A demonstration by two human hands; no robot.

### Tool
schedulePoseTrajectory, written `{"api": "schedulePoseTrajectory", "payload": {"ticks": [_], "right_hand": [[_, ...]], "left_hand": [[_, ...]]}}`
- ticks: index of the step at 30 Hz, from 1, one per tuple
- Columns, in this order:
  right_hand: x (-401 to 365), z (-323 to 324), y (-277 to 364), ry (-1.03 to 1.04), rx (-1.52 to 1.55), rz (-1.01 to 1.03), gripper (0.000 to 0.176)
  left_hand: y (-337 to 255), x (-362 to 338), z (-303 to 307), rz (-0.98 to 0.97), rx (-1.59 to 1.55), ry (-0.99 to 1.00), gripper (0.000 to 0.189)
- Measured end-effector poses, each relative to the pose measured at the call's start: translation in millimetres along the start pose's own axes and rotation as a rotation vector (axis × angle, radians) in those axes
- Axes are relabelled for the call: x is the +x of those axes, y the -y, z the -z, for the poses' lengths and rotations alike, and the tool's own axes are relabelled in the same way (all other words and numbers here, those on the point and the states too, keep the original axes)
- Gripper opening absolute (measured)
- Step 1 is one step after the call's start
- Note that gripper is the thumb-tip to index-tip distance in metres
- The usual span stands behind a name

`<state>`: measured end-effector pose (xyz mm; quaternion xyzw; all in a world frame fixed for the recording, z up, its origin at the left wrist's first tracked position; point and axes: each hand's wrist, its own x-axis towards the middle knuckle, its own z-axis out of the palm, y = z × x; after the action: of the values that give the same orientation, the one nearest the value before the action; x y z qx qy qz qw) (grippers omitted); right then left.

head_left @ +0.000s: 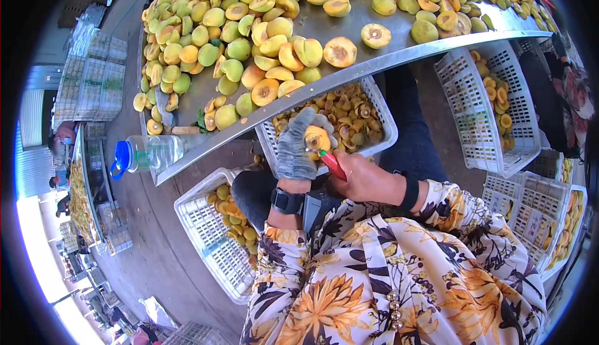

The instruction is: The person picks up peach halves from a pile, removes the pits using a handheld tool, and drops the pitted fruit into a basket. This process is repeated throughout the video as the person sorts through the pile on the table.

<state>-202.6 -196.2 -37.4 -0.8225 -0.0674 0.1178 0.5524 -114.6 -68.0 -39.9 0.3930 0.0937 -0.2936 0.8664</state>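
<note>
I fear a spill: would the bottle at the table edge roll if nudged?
Probably: the bottle lies on its side by the table rim, so a nudge could roll it off. Its smooth plastic is likely slippery.

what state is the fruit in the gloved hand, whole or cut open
Cut open. The fruit in the left hand shows a yellow-orange cut face, and the right hand holds a red-handled tool right by it.

Counter behind, crates before and below it.

Fruit lies heaped on the counter, with a bottle on its near left edge. A middle crate sits under that edge. Just before it, the left hand holds a half and the right hand a knife. A left crate and a right crate flank them, with stacked crates far right.
</note>
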Motion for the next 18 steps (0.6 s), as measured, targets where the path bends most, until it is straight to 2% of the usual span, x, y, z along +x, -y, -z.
{"api": "schedulePoseTrajectory", "payload": {"ticks": [3,5,6,7,8,9,11,12,13,14,15,17,18], "right_hand": [[2,4,1,0.041,0.027,0.097,0.021],[5,17,18,0.341,0.312,-0.273,0.016],[6,20,20,0.342,0.314,-0.274,0.016],[7,23,22,0.428,0.454,-0.346,0.015],[7,24,23,0.513,0.593,-0.417,0.014],[7,22,23,0.515,0.593,-0.418,0.014],[9,18,23,0.530,0.817,-0.492,0.016],[11,18,21,0.534,0.817,-0.491,0.016],[15,19,17,0.611,0.952,-0.533,0.018],[17,20,15,0.687,1.087,-0.574,0.020],[16,21,17,0.691,1.088,-0.574,0.020],[15,26,27,0.863,1.070,-0.365,0.027],[15,25,30,0.845,1.123,-0.400,0.033]], "left_hand": [[-4,1,4,0.067,0.000,-0.018,0.018],[-6,0,6,0.065,0.023,-0.019,0.018],[-10,-3,1,-0.016,0.138,0.032,0.019],[-12,-4,-2,-0.097,0.252,0.084,0.020],[-11,-4,-2,-0.096,0.252,0.083,0.020],[-10,-4,-2,-0.147,0.272,0.075,0.021],[-8,-2,-1,-0.205,0.293,0.063,0.023],[-3,-1,1,-0.219,0.177,0.078,0.025],[1,0,7,-0.233,0.061,0.094,0.026],[7,9,27,-0.111,-0.181,0.226,0.026],[8,9,31,-0.113,-0.179,0.223,0.026],[8,10,38,-0.230,-0.113,0.004,0.031],[6,10,40,-0.291,-0.080,-0.108,0.033]]}}
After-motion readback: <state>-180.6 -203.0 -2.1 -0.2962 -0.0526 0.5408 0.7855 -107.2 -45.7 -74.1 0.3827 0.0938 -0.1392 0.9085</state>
